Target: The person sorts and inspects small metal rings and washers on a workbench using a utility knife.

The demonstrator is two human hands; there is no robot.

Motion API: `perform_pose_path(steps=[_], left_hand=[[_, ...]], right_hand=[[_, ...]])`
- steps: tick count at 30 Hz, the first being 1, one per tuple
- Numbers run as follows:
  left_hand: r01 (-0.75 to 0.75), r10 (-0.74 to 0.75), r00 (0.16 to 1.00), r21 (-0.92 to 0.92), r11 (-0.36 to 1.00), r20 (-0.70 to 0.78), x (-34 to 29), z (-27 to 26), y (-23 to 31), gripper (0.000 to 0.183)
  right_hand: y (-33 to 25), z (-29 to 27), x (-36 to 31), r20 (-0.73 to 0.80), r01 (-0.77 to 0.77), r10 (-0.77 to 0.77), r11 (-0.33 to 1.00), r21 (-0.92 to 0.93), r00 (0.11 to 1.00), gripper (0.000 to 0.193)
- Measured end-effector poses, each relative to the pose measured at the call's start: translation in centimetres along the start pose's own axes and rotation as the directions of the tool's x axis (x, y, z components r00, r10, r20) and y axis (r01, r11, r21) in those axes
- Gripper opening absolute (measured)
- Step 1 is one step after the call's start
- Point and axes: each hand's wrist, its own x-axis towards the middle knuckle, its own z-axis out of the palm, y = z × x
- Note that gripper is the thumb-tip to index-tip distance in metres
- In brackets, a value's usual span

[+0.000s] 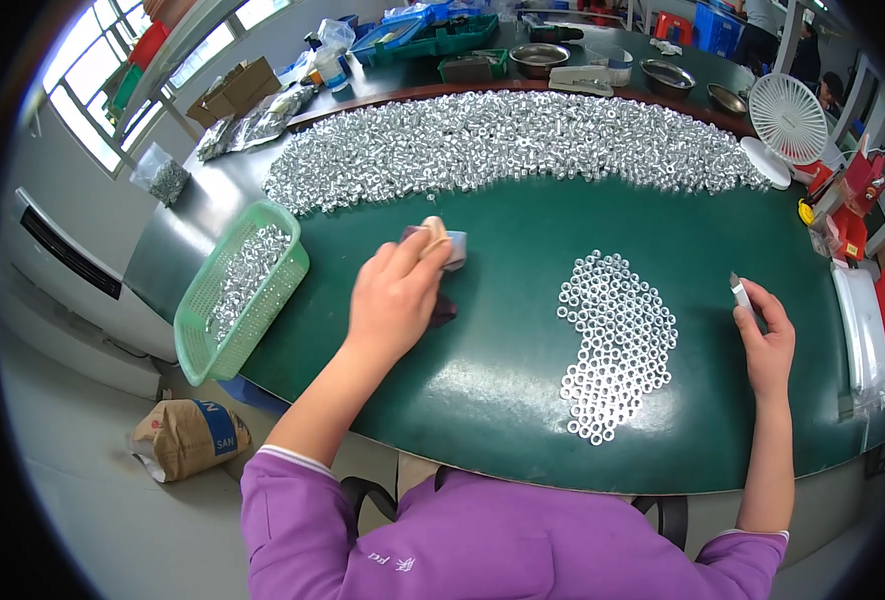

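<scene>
My left hand (393, 295) is closed around a bunched cloth (455, 252), dark in parts and pale blue at one side, just above the green tabletop. Pale coverings seem to sit on its fingertips. Off to the right, my right hand (771, 340) grips a small knife (741, 292) with a white handle and a short dark tip pointing up and away. Between the hands lies a patch of silvery ring-shaped metal nuts (618, 340), spread one layer deep with their holes up. Neither hand touches them.
A long heap of metal nuts (503, 140) curves along the far side. At left, a green plastic basket (188, 320) holds more metal parts. A white fan (788, 118) stands far right, near red bins (851, 225). Metal bowls (540, 58) sit on the back shelf.
</scene>
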Motion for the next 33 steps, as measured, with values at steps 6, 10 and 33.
perform_pose_path(steps=[6, 10, 33], left_hand=[[0.124, -0.132, 0.991, 0.21, 0.97, 0.026, 1.8, 8.2, -4.3, 0.018], [0.396, -0.478, 0.873, 0.43, 0.811, 0.096, -0.8, 7.0, -7.4, 0.02], [0.314, -0.482, 0.85, 0.53, 0.787, 0.213, -4.2, -6.1, -3.6, 0.044]], right_hand=[[1.0, 0.0, 0.2, -0.008, -0.099, 0.099, 0.995, 0.025, 0.995, 0.029], [1.8, -0.3, 0.2, 0.004, -0.104, 0.104, 0.989, 0.101, 0.995, 0.029], [0.9, 0.7, -0.4, -0.018, -0.037, 0.039, 0.994, 0.098, 0.999, 0.026]])
